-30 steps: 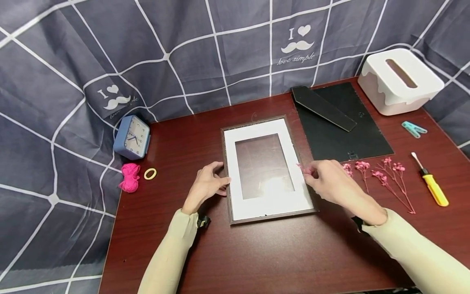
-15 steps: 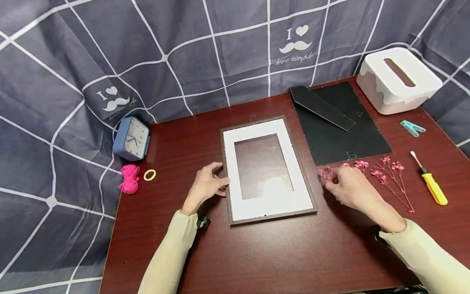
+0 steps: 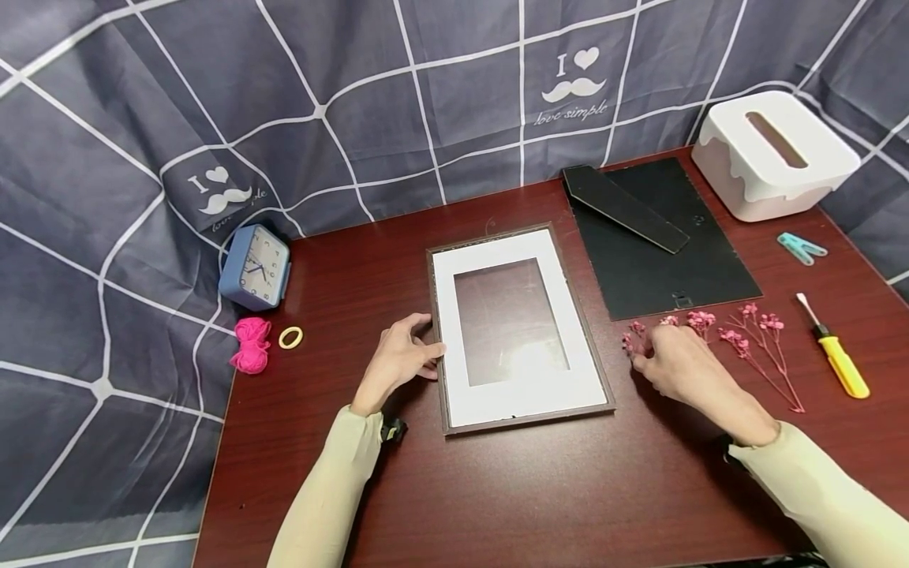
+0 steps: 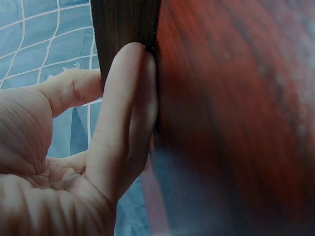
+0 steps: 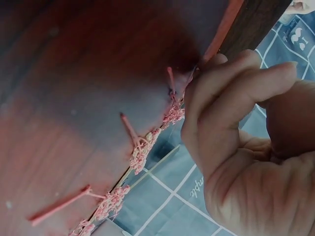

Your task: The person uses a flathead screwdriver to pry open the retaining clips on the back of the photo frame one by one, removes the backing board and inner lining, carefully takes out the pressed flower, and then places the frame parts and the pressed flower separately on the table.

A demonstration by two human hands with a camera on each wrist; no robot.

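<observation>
A picture frame (image 3: 600, 364) with a dark rim and a white mat (image 3: 521, 402) round a see-through window lies in the middle of the table. My left hand (image 3: 400, 353) holds its left edge, thumb on top; in the left wrist view, straight fingers (image 4: 118, 108) lie along the dark rim. Right of the frame, my right hand (image 3: 685, 364) is low over the table, fingers curled and pinching a small pink flower sprig (image 3: 632, 335), its stem hidden by the hand. More pink dried flowers (image 3: 770, 339) lie beyond that hand, also visible as flower sprigs (image 5: 140, 152) beside it in the right wrist view.
A black backing board (image 3: 639, 268) with a stand leg (image 3: 625, 209) lies behind the right hand. At right are a tissue box (image 3: 774, 150), a teal clip (image 3: 802, 248) and a yellow screwdriver (image 3: 841, 363). A blue clock (image 3: 254, 267), pink yarn (image 3: 251, 345) and a yellow ring (image 3: 290, 338) are at left.
My right hand has moved right with the pink sprig, from the frame's right edge to the table beside the other flowers. My left hand and the frame have stayed put.
</observation>
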